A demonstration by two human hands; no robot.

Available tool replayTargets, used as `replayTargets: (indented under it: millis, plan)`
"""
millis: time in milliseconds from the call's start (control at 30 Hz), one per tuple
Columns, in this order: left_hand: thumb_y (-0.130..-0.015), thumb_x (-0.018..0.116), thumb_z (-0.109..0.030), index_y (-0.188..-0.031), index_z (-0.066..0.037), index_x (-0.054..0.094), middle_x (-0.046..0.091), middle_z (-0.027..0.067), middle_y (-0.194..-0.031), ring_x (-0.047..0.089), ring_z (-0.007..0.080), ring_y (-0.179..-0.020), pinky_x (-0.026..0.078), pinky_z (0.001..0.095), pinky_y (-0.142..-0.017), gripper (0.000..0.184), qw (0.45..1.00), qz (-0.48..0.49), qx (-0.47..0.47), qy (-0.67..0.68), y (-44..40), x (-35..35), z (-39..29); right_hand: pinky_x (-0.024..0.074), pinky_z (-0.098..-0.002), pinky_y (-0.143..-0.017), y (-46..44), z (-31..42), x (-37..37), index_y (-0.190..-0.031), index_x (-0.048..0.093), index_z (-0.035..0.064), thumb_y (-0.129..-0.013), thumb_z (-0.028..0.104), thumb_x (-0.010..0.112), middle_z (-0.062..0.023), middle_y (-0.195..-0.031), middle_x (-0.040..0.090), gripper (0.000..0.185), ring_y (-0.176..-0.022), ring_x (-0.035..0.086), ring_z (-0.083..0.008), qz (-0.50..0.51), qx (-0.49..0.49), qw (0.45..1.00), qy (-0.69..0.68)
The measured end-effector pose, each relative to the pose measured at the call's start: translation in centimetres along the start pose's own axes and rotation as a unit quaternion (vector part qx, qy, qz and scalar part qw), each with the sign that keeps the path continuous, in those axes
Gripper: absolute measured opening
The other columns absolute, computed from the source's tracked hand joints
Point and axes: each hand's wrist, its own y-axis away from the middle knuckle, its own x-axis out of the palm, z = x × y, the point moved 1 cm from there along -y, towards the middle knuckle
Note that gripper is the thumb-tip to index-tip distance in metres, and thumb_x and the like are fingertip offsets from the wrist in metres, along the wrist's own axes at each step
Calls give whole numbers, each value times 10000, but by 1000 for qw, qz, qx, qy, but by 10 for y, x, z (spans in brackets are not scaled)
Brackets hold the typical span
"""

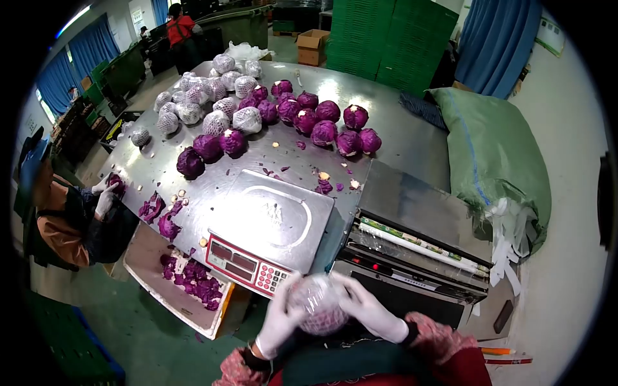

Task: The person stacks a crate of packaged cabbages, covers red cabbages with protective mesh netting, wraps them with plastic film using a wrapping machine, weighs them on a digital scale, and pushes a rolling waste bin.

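Observation:
Between my two white-gloved hands is a red cabbage (pixel 320 314) in a white foam net, with shiny clear film over its top. My left hand (pixel 281 316) curls around its left side, and my right hand (pixel 368 309) presses its right side, fingers near the top. Just beyond them stands a scale (pixel 270 215) with a red-framed keypad and a bare metal plate. To the right of my hands is a film wrapping machine (pixel 412 257) with a lit red light and a film roll.
Bare red cabbages (pixel 324 133) and net-wrapped cabbages (pixel 215 122) cover the back of the metal table (pixel 412 145). A co-worker (pixel 71 212) trims a cabbage at left, by a bin (pixel 174 309) of purple leaves. A green sack (pixel 492 148) and stacked green crates (pixel 386 45) stand to the right and behind.

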Motion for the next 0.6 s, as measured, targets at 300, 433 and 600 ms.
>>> replayTargets:
  millis: [300, 433, 600]
  plan:
    - [-1037, 348, -323, -1198, 38, 542, 629, 243, -952, 622, 368, -873, 457, 467, -741, 441, 907, -148, 60, -390, -167, -125, -7, 362, -383, -1045, -226, -20, 14, -1220, 556, -58, -1011, 510, 331, -258, -1150, 622, 645, -1179, 539, -360, -157, -108, 951, 245]
    - [-1048, 325, -400, -1263, 50, 519, 621, 239, -1134, 602, 292, -1042, 451, 382, -906, 535, 976, -108, 95, -161, -194, -141, 28, 409, -421, -976, -227, -13, 6, -1115, 626, -9, -991, 356, 478, -249, -1100, 632, 413, -1103, 558, -389, -213, -165, 919, 288]
    - [-1038, 336, -439, -1320, 13, 495, 502, 170, -1334, 490, 245, -1211, 392, 352, -1051, 556, 992, -105, 55, 50, -174, -151, -5, 465, -282, -868, -125, 26, 12, -1135, 642, 32, -979, 213, 543, -104, -989, 668, 259, -969, 606, -192, -181, -131, 954, 198]
